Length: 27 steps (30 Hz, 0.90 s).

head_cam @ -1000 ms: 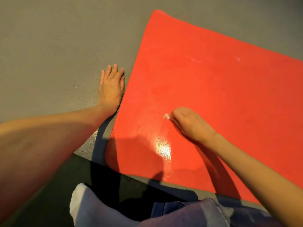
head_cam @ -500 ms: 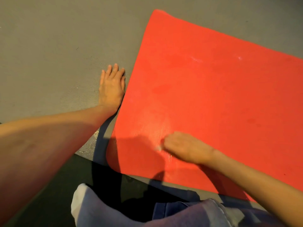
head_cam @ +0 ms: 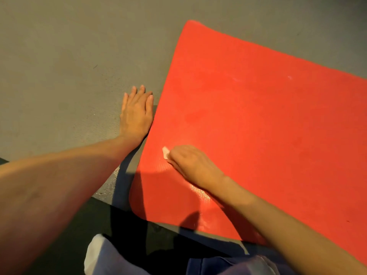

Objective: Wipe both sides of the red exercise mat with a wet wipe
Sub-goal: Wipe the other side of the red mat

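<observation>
The red exercise mat (head_cam: 268,126) lies flat on the grey floor and fills the right half of the view. My right hand (head_cam: 192,163) presses down on the mat near its near left corner, holding a small white wet wipe (head_cam: 165,152) whose end sticks out past the fingertips. A wet, shiny streak shows on the mat behind that hand. My left hand (head_cam: 136,114) lies flat on the floor with straight fingers, just beside the mat's left edge.
The grey floor (head_cam: 69,66) stretches to the left and behind the mat. A darker floor strip runs along the near side. My white sock (head_cam: 99,255) and a leg in blue cloth (head_cam: 228,264) sit at the bottom edge.
My right hand with the wipe slid toward me along the mat, then back away and to the left. My left hand has stayed planted on the floor.
</observation>
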{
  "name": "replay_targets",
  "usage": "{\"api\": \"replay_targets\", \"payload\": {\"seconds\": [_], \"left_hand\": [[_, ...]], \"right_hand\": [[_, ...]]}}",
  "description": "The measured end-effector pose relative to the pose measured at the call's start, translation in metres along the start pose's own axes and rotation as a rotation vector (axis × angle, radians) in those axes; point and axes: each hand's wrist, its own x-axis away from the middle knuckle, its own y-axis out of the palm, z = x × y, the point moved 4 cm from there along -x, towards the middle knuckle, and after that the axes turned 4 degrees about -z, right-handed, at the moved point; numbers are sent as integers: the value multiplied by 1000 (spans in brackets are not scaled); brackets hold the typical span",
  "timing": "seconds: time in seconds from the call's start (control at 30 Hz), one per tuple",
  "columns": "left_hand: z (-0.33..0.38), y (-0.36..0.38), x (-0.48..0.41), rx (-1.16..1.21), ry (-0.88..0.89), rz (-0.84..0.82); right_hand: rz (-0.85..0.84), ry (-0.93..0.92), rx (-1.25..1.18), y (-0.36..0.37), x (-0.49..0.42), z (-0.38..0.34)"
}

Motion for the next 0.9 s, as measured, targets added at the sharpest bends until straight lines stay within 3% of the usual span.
{"api": "replay_targets", "payload": {"seconds": [0.07,0.2,0.27,0.33,0.47,0.53,0.6,0.8,0.9], "left_hand": [[1,1,0,-60,31,1],[2,7,0,-197,56,-29],[1,8,0,-265,65,-36],[1,9,-1,-311,75,-49],[1,10,-1,-331,68,-69],[1,10,-1,-321,63,-70],[2,9,-1,-306,56,-74],[5,7,-1,-271,49,-54],[4,8,0,-301,43,-48]], "right_hand": [[0,18,48,-7,-7,25],[202,570,101,-33,-33,108],[279,737,34,-36,-37,126],[299,663,23,-34,-45,110],[116,74,25,-9,-49,29],[6,-110,29,-3,-43,19],[-4,-85,50,-9,-54,40],[167,489,10,-26,-111,130],[182,284,-23,-16,-116,97]]}}
